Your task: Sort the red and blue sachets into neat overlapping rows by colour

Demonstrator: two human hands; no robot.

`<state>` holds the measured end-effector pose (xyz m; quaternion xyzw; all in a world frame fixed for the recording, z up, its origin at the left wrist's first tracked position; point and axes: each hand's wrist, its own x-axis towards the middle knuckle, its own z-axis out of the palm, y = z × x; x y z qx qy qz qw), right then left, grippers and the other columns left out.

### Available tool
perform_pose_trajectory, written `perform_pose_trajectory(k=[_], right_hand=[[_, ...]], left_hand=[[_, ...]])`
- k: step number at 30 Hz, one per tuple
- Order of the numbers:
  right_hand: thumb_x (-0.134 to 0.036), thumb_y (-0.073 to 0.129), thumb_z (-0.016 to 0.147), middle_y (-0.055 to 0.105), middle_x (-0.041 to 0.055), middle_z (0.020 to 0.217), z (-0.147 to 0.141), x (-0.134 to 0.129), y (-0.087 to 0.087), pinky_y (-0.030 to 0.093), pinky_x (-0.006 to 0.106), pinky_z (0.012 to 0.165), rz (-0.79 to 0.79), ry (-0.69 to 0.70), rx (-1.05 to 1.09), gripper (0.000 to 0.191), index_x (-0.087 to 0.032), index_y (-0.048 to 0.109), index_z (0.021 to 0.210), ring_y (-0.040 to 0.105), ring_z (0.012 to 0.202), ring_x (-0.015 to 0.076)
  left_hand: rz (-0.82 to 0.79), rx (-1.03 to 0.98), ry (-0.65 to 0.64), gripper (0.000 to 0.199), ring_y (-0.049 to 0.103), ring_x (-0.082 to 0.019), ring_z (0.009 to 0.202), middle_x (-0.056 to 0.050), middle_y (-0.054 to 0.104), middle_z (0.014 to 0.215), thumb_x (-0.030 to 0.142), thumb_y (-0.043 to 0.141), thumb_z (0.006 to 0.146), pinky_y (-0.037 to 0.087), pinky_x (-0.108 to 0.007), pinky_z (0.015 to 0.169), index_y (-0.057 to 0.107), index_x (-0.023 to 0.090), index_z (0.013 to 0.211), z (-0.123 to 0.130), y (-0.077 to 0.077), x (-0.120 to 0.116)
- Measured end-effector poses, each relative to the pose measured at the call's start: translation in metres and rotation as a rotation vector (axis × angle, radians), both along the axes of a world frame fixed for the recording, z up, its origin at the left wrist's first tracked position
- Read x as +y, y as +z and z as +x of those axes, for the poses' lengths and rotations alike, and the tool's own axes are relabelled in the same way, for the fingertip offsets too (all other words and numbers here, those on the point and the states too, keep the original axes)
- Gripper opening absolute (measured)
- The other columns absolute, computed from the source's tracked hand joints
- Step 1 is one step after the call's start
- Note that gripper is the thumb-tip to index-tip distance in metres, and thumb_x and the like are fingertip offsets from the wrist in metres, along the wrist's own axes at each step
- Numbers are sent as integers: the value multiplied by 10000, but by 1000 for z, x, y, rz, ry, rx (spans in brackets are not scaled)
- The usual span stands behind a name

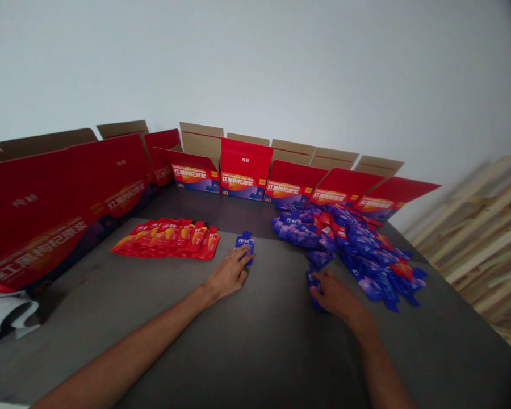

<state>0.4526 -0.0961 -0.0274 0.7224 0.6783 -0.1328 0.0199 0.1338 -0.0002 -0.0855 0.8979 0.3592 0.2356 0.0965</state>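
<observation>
Left hand (229, 274) and right hand (332, 292) touch blue sachets (366, 255) near open cartons (244, 168).

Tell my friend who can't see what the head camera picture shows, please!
A person's left hand touches a blue sachet, and their right hand is on more blue sachets beside a heap of blue and red sachets on a dark table. A row of red sachets lies nearby, and opened red cardboard boxes stand along the wall.
</observation>
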Motion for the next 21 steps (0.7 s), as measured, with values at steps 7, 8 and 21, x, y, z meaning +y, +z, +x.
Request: perform_pose_trajectory(k=[7, 8, 21], right_hand=[[-320, 710, 858, 429, 143, 1560, -29, -1, -14, 356, 434, 1202, 143, 292, 359, 734, -222, 453, 1539, 451, 1433, 271], [-320, 745, 829, 413, 139, 1575, -32, 0, -16, 348, 450, 1209, 139, 323, 388, 783, -233, 443, 1546, 432, 1448, 277], [-222, 743, 851, 598, 130, 1380, -88, 45, -63, 426, 490, 1149, 580, 313, 555, 505, -210, 630, 1344, 543, 1299, 275]], left_hand=[[-16, -16, -3, 527, 397, -302, 1490, -184, 493, 1545, 99, 476, 889, 333, -565, 1238, 556, 127, 1410, -1, 0, 0], [-19, -19, -4, 528, 394, -302, 1492, -182, 491, 1547, 98, 475, 889, 333, -566, 1238, 556, 129, 1410, 0, 0, -1], [-24, -67, -2, 502, 412, -276, 1485, -184, 508, 1534, 89, 463, 885, 336, -550, 1242, 526, 129, 1382, 1, -1, -1]])
